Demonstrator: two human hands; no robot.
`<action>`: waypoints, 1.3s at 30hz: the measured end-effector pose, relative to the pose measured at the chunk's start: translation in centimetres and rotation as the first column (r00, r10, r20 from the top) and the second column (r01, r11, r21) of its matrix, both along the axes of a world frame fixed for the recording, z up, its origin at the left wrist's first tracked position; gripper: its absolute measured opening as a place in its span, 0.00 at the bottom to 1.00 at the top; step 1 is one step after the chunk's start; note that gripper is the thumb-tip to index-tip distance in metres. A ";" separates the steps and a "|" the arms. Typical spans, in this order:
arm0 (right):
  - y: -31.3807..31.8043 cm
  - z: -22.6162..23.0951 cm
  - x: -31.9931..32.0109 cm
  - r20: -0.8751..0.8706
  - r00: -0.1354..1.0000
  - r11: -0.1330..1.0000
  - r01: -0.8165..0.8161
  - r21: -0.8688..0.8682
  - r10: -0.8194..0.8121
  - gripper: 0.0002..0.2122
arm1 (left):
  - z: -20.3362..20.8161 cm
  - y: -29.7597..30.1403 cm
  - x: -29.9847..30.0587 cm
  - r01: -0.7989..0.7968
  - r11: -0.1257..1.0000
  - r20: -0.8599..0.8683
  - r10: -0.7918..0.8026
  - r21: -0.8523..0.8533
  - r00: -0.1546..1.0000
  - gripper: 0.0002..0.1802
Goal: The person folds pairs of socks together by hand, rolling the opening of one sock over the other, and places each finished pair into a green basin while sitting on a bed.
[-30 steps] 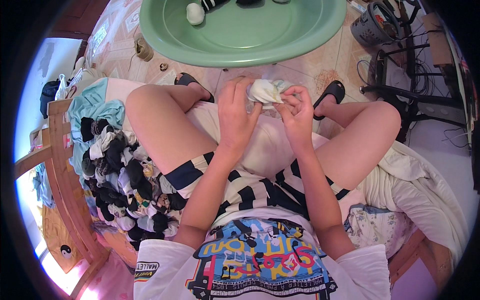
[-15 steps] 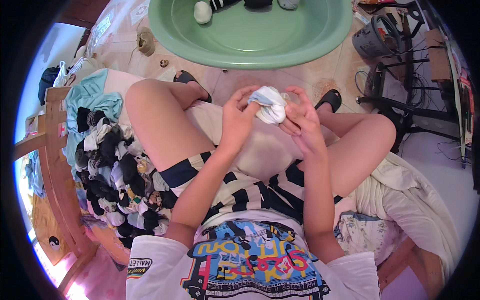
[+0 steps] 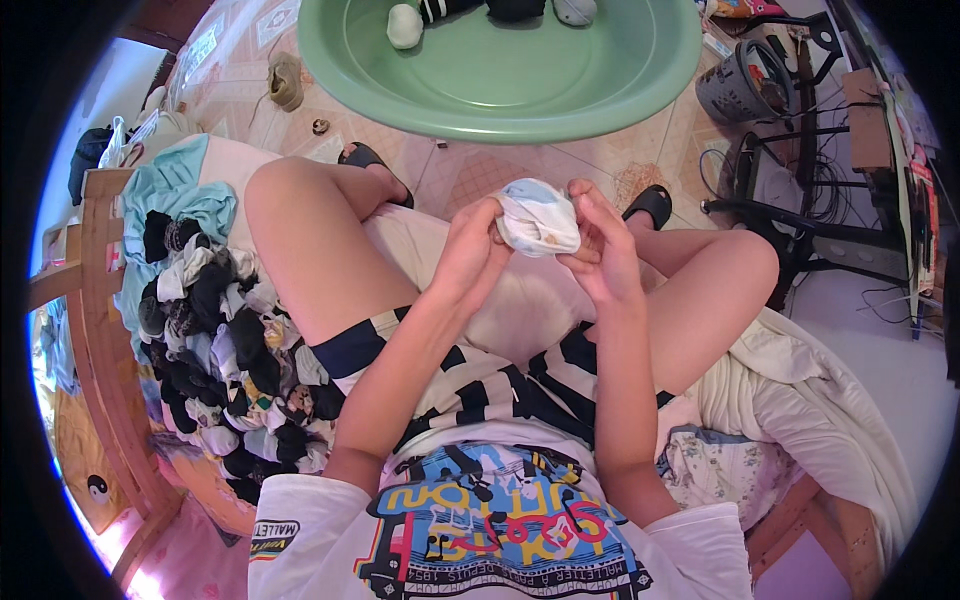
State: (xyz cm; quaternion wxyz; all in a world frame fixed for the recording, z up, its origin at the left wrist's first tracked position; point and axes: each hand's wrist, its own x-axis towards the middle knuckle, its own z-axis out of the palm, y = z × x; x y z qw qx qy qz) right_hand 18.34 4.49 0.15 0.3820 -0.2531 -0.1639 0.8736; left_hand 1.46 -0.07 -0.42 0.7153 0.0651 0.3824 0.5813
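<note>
Between my knees I hold up a balled white sock with a light blue patch on top and a small brownish mark. My left hand grips its left side, fingers bent round the edge. On the opposite side my right hand pinches it between thumb and fingers. Beyond my hands stands a big green basin. Inside, by its far rim, lie a white balled sock, black ones and a grey one.
To my left is a heap of black, white and grey socks beside a turquoise cloth and a wooden bed frame. A shoe lies on the tiled floor. At right are a grey bin, a black stand and white bedding.
The sock has turned into a rounder, smoother ball in my hands. My left thumb, earlier across its front, now sits at its left edge. The view has shifted slightly.
</note>
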 end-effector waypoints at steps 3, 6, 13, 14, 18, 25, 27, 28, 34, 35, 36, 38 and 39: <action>-0.1 -0.6 -0.1 0.036 0.999 1.000 0.012 -0.011 -0.011 0.07 | 0.1 -0.1 0.2 0.025 0.999 0.034 -0.024 -0.026 0.999 0.22; -0.4 0.1 -0.8 0.128 0.991 0.999 0.032 -0.021 -0.029 0.05 | -0.1 -0.3 0.2 0.079 0.995 0.080 -0.075 -0.054 0.994 0.23; -1.5 -0.5 -1.8 0.182 0.982 0.998 0.046 0.040 -0.053 0.07 | 0.1 -0.5 -0.8 0.084 0.996 0.082 -0.082 -0.011 0.993 0.19; -1.7 -0.7 -2.0 0.178 0.983 0.997 0.031 0.068 -0.043 0.09 | 0.1 -0.5 -1.0 0.069 0.998 0.073 -0.069 -0.001 0.995 0.16; -2.3 -1.0 -3.0 0.349 0.928 0.971 0.046 0.234 -0.128 0.14 | -1.8 -0.3 -1.1 -0.021 0.999 -0.254 0.028 0.028 0.967 0.19; -2.1 -1.5 -3.1 0.486 0.855 0.935 -0.002 0.354 -0.182 0.19 | 0.1 -0.3 -0.6 0.019 0.999 -0.475 0.004 0.043 0.880 0.23; -2.0 -1.8 -2.9 0.501 0.847 0.934 -0.016 0.358 -0.178 0.19 | 0.1 -0.2 -0.8 0.067 0.997 -0.489 -0.038 0.042 0.872 0.24; -2.1 -2.0 -2.8 0.529 0.827 0.925 -0.029 0.379 -0.191 0.19 | 0.1 -0.1 -0.9 0.097 0.994 -0.508 -0.062 0.043 0.859 0.24; -2.0 -2.7 -2.2 0.610 0.752 0.901 -0.052 0.431 -0.248 0.16 | -0.2 0.2 -1.7 0.171 0.982 -0.404 -0.126 0.076 0.906 0.26; -2.0 -2.8 -2.1 0.584 0.774 0.908 -0.028 0.419 -0.246 0.16 | -0.1 0.2 -1.8 0.193 0.978 -0.391 -0.146 0.083 0.909 0.27; -2.1 -2.9 -2.2 0.602 0.756 0.914 -0.012 0.406 -0.258 0.16 | -0.1 0.2 -1.6 0.212 0.975 -0.470 -0.156 0.068 0.869 0.28; -2.4 -3.2 -2.5 0.637 0.719 0.925 0.021 0.380 -0.279 0.16 | -0.2 0.2 -0.8 0.243 0.969 -0.617 -0.171 0.034 0.768 0.30; -2.3 -3.5 -2.4 0.647 0.721 0.931 -0.005 0.365 -0.249 0.16 | -0.6 0.1 -0.5 0.268 0.961 -0.761 -0.127 0.064 0.637 0.30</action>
